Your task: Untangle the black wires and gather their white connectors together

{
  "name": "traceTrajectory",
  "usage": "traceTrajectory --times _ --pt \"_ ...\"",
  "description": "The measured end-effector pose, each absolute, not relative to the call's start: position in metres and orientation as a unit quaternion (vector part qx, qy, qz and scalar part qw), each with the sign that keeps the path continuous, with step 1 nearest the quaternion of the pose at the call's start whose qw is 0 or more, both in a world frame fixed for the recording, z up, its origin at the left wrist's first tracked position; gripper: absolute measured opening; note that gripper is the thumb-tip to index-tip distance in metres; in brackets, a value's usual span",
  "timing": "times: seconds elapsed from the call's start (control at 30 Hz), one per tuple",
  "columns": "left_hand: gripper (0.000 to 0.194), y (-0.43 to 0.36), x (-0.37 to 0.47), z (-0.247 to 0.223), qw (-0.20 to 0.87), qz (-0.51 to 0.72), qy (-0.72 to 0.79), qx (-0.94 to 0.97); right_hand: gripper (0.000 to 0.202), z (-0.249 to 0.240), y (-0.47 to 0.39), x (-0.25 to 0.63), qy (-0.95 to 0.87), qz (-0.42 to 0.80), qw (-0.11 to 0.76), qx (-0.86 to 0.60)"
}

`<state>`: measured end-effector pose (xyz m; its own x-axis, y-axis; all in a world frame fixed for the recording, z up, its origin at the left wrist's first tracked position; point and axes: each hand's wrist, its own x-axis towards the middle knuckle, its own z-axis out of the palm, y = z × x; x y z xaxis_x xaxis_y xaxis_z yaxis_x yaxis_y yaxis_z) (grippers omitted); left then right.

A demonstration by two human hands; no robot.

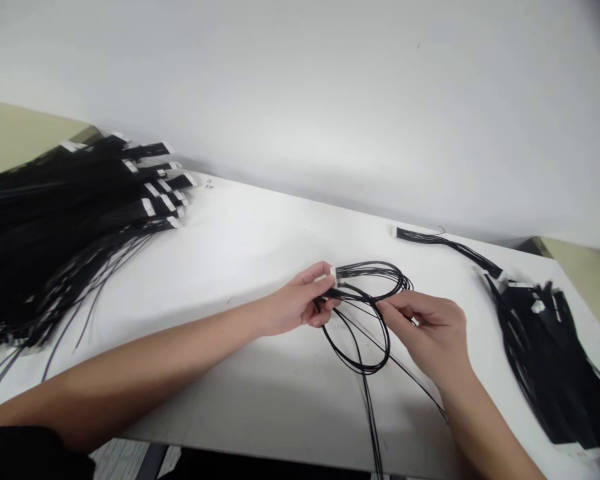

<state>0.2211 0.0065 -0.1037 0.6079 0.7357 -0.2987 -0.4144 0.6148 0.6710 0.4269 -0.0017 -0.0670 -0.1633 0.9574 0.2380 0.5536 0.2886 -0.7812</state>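
- The person's left hand (303,300) grasps a small white plastic connector (333,276) between thumb and forefinger, the other fingers curled beneath around wires.
- The right hand (433,327), thumb and forefinger together, pinches the side of a loop in the thin, black, plastic-looking wires (389,341) running from that connector.
- To my eye, this goes best with the left grip firm on the connector and the right drawing one strand gently, so no loop tightens into a kink.
- Loose ends hang towards the table's near edge; I'd keep them from crossing.
- All this is held over the middle of a smooth white table (280,233).
- Further out, a broad heap of black cables with white ends (70,200) lies left; a smaller stack of black cable bundles (555,367) lies right.
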Motion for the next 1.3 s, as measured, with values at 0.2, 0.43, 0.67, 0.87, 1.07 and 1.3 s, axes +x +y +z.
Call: traceTrajectory --times 0.2,0.43,0.67,0.87,1.07,1.3 --pt "0.022 0.006 0.221 -0.101 0.849 0.337 0.285 0.291 0.021 -0.065 -0.003 0.425 -0.695 0.312 0.356 -0.542" --pt "0.023 0.006 0.221 -0.106 0.846 0.330 0.275 0.314 0.017 -0.063 -0.002 0.429 -0.660 0.361 0.332 -0.569" --pt "0.026 0.004 0.222 -0.108 0.822 0.314 0.301 0.367 0.018 -0.055 0.002 0.426 -0.581 0.429 0.317 -0.615" --pt "0.026 0.004 0.222 -0.109 0.817 0.314 0.301 0.380 0.020 -0.056 0.002 0.425 -0.587 0.437 0.298 -0.613" --pt "0.025 0.003 0.221 -0.109 0.812 0.312 0.310 0.384 0.016 -0.061 0.001 0.427 -0.604 0.426 0.309 -0.599" --pt "0.024 0.004 0.222 -0.111 0.816 0.316 0.299 0.381 0.017 -0.060 -0.001 0.417 -0.579 0.415 0.336 -0.616"
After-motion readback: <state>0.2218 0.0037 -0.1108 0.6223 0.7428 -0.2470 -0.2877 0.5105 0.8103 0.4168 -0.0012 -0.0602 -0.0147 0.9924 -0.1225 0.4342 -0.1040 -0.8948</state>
